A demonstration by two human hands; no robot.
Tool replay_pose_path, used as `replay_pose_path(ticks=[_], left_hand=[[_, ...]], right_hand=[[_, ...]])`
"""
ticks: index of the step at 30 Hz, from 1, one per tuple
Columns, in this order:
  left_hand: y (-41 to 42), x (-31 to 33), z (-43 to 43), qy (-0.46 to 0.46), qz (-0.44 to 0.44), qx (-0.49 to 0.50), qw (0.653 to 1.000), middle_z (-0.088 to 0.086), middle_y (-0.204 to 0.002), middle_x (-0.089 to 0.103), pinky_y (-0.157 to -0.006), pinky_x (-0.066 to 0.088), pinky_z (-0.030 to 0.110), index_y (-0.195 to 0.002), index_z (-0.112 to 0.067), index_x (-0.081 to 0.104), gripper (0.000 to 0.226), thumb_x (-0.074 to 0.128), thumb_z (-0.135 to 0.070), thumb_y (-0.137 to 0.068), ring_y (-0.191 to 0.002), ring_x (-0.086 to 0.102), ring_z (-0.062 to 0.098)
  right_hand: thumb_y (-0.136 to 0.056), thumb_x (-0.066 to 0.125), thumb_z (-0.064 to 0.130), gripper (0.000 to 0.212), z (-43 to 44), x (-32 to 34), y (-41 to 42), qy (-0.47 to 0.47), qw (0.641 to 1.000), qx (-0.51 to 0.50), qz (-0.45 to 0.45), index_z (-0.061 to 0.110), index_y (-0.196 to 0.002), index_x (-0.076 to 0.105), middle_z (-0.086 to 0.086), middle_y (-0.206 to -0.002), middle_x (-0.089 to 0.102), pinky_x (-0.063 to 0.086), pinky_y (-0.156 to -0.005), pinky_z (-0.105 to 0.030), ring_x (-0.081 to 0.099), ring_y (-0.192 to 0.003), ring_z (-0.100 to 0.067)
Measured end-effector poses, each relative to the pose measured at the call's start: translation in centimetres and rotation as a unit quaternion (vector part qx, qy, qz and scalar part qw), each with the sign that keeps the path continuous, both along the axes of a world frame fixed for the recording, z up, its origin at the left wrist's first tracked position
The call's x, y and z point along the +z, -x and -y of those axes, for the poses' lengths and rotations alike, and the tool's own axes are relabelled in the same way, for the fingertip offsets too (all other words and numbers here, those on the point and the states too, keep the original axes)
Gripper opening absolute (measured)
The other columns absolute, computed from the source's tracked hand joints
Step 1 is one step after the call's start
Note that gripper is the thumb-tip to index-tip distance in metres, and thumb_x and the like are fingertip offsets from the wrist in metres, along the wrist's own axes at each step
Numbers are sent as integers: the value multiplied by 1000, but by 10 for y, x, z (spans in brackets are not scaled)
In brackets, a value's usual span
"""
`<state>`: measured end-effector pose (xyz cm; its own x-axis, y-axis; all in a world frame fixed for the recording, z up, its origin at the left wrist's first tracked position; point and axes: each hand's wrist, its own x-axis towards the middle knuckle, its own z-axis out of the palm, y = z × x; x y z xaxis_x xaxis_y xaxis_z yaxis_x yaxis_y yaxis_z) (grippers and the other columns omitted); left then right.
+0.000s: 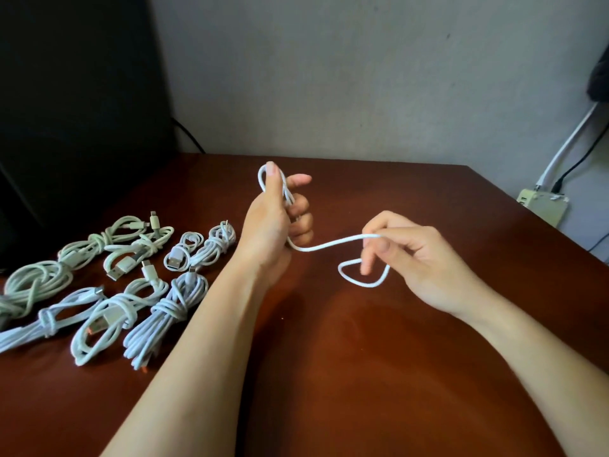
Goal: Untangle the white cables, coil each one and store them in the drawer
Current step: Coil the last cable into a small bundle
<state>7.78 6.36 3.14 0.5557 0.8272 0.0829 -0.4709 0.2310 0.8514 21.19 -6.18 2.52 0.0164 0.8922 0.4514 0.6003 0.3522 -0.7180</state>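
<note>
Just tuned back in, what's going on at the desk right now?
A person is partway through coiling one white cable above the wooden table. The left hand grips a few gathered loops upright, while the right hand pinches the free length, whose tail hangs in a loose loop below it. Several coiled, tied cable bundles lie on the table's left side. No drawer is in view.

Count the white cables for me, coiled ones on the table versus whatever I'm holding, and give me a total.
8 coiled cables on the table
1 loose cable, held by left hand and right hand
Total: 9 white cables
</note>
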Motion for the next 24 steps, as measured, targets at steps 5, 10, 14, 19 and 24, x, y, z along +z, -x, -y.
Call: replay_pose_path(ticks=[5,10,14,19,24], left_hand=[[-2,-4,6,-78,-76,-75,991,-6,-55,27,-37,18,13,-100,-11,56,50,24,-50,-100,-38,18,3],[-6,-7,22,-150,-165,-171,960,-5,-53,34,-43,16,19,-84,-16,64,49,30,-47,-100,-40,21,6],[-9,-8,33,-170,-166,-244,940,5,-60,25,-43,15,19,-62,-24,66,51,38,-62,-81,-44,18,11],[-7,-7,38,-188,-162,-294,923,14,-72,15,-42,16,21,-80,-23,63,45,40,-62,-81,-47,18,12],[-5,-7,36,-267,-192,-314,891,-3,-52,33,-49,13,35,-85,-18,58,11,59,-22,-94,-47,23,13]], right_hand=[[-91,44,40,42,-4,-2,-6,-50,996,-67,-35,25,-54,56,4,-82,65,40,-71,-7,61,-77,-1],[-91,52,33,33,-2,-2,-6,-89,989,-117,-32,20,-62,60,4,-62,61,42,-54,-12,59,-55,-8],[-89,61,15,24,-1,0,-6,-129,980,-151,-25,26,-68,62,11,-62,62,43,-51,-12,58,-49,-8],[-85,65,21,16,0,0,-6,-151,973,-175,-23,29,-72,63,10,-64,65,45,-49,-14,59,-47,-8],[-81,68,35,15,1,0,-4,-153,970,-186,-31,24,-72,62,-1,-61,65,47,-48,-19,60,-47,-11]])
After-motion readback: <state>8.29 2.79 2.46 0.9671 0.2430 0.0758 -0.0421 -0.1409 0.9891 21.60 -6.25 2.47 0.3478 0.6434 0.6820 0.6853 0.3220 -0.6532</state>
